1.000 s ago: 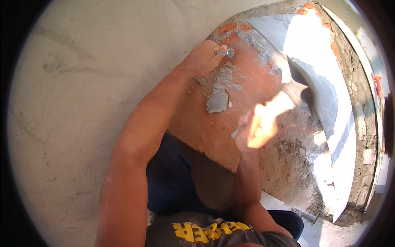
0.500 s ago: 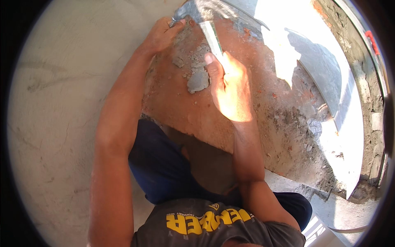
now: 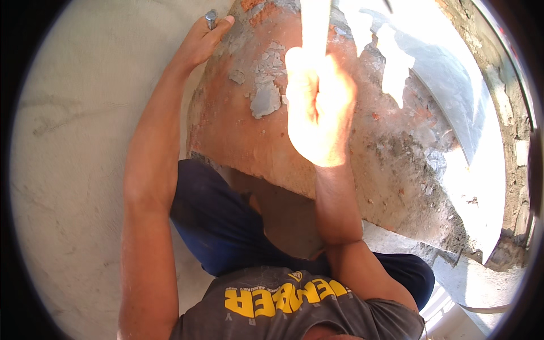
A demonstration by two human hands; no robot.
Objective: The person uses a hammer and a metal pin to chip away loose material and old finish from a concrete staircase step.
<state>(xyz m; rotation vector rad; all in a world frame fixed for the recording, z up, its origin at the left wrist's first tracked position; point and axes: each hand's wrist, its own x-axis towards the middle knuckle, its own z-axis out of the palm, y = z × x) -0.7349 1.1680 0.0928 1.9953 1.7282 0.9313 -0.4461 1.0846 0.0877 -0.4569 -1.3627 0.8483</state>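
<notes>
At the far left of the reddish-brown masonry surface, my left hand is closed around a metal chisel. Only the chisel's blunt top shows above the fist; its other end is hidden. My right hand, washed out by sunlight, grips the pale handle of a hammer. The handle runs up past the top edge of the picture, so the hammer's head is out of view. Between my hands lie a flat grey chip of mortar and several smaller crumbs.
Pale plaster fills the left side. On the right, a grey slab lies partly in bright sun, with a rough brick-and-mortar edge beyond it. A dark gap opens below the surface, beside my dark blue trousers.
The hammer's head, earlier close by the chisel, has swung up out of the picture. My right hand has risen with it. My left hand has shifted slightly left with the chisel.
</notes>
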